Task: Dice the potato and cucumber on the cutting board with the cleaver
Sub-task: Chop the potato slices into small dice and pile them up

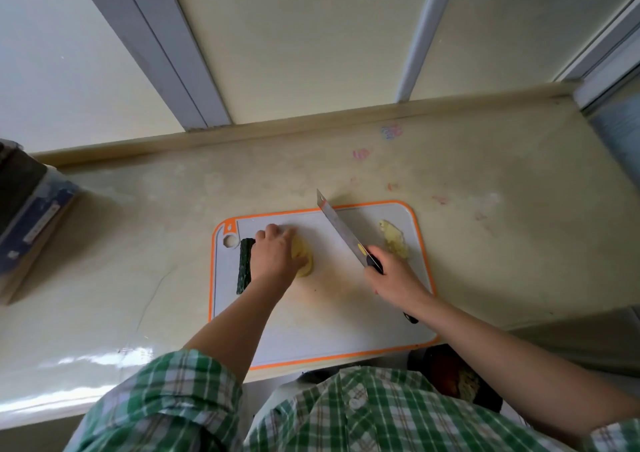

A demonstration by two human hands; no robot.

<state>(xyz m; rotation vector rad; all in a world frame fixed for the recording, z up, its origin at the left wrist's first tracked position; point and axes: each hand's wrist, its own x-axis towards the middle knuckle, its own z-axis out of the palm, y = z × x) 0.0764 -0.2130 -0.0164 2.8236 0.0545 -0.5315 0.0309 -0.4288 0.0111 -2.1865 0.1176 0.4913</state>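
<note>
**Two hands on the cutting board**

Both hands are busy over the grey, orange-rimmed cutting board (346, 313), which lies on the pale desk (138, 243). The left hand (277, 254) curls its fingers over the yellow potato (305, 261), holding it against the board. Just beside that hand, on its left, lies the dark green cucumber (245, 266), lengthwise and uncut. The right hand (391, 278) grips the black handle of the cleaver (341, 231), blade raised and slanting away toward the board's far edge, apart from the potato. A small heap of cut potato pieces (394, 242) sits near the board's right edge.
</note>
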